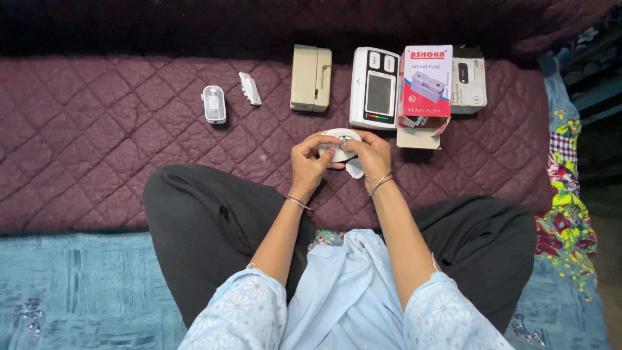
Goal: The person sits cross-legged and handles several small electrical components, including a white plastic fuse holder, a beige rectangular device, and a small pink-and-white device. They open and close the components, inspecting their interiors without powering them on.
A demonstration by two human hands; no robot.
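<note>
Both my hands hold a small round white device (341, 137) just above the quilted maroon blanket (97, 142). My left hand (310, 162) grips its left side with fingers curled around it. My right hand (369, 154) grips the right side, thumb pressed on its middle. A small white piece (355, 170) hangs below my right hand's fingers. Thin bangles sit on both wrists.
Lined up beyond my hands: a small white fuse holder (214, 104), a white fuse part (250, 89), a beige switch box (311, 78), a white digital monitor (374, 88), a red and blue carton (426, 84), another white box (469, 79). My crossed legs in dark trousers sit on a blue mat (71, 291).
</note>
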